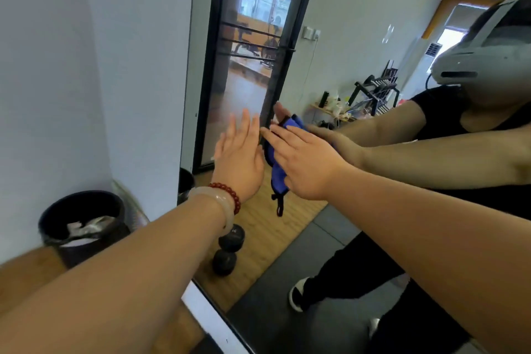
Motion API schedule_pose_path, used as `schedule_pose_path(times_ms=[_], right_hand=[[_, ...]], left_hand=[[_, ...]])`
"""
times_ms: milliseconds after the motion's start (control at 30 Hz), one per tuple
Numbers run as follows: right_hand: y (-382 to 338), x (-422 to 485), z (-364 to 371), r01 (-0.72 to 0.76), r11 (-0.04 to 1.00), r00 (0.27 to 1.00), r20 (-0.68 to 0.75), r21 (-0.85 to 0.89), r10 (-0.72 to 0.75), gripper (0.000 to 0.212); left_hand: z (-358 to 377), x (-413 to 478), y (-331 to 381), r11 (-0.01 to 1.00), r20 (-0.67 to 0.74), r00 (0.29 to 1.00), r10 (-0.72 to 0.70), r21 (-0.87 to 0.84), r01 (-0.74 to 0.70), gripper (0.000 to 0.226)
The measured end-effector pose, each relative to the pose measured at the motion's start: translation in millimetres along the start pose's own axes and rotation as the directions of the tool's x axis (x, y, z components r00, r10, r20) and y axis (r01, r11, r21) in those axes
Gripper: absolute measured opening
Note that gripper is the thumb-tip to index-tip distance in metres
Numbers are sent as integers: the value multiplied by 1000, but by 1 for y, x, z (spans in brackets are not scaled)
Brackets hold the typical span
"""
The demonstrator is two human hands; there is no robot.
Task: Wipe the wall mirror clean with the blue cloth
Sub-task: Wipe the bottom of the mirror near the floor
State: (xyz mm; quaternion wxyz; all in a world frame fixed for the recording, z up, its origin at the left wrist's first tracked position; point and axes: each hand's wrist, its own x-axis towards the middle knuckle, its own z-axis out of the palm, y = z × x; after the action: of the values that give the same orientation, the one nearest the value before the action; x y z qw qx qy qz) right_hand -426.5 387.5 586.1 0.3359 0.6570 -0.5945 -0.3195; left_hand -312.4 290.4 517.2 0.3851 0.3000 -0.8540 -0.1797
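Wall mirror [353, 26]: smooth, glossy glass, tall, with a pale strip along its lower edge.

Blue cloth [278, 178]: soft fabric, bunched into uneven folds, lying against the glass. A dark cord loop [278, 207] hangs from its lower end.

Your right hand [304, 164] lies flat over the cloth, fingers straight and close together, pressing it to the mirror. The cloth shows past the fingers on the left and below.

Your left hand [238, 158] is spread, fingers straight and pointing up, just left of the cloth and holding nothing. Whether its fingertips touch the glass cannot be told from this angle.

On the left wrist: a red bead bracelet [230, 194] beside a pale, smooth bangle [217, 201].

Round black bin [83, 224] with crumpled liner on the floor at left.
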Motion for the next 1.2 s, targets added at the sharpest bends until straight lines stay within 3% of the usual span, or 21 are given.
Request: schedule_pose_path(times_ms=[100, 267, 467, 567, 633, 800, 867, 1033, 1200], right_hand=[[10, -15, -3, 60, 994, 988, 151, -96, -45, 63], [38, -3, -28, -135, 989, 991, 7, -66, 136, 64], [25, -13, -9, 85, 995, 988, 133, -43, -79, 59], [45, -1, -21, -89, 996, 996, 0, -21, 89, 62], [44, 4, -24, -189, 982, 982, -14, -22, 189, 64], [12, -10, -8, 76, 997, 974, 214, -24, -69, 66], [23, -5, -13, 75, 997, 975, 210, -18, -69, 66], [44, 20, -28, -138, 990, 984, 108, -29, 141, 64], [19, 10, -23, 96, 995, 955, 283, -9, -90, 67]], left_hand=[[-9, -4, 9, 997, 52, 995, -80, -8, 81, 58], [-15, -1, 17, 995, 84, 993, -84, -47, 88, 58], [-17, 13, 23, 990, 143, 982, -124, -46, 132, 56], [-18, 27, 24, 987, 179, 976, -120, -80, 136, 59], [-17, 38, 24, 986, 206, 972, -111, -101, 134, 60], [-11, 49, 8, 996, 320, 947, -40, -61, 63, 66], [-12, 52, -2, 999, 344, 939, -4, -32, 16, 65], [-19, 57, -20, 994, 374, 924, 81, 33, -100, 64], [-31, 63, -33, 981, 372, 920, 123, 97, -170, 69]])
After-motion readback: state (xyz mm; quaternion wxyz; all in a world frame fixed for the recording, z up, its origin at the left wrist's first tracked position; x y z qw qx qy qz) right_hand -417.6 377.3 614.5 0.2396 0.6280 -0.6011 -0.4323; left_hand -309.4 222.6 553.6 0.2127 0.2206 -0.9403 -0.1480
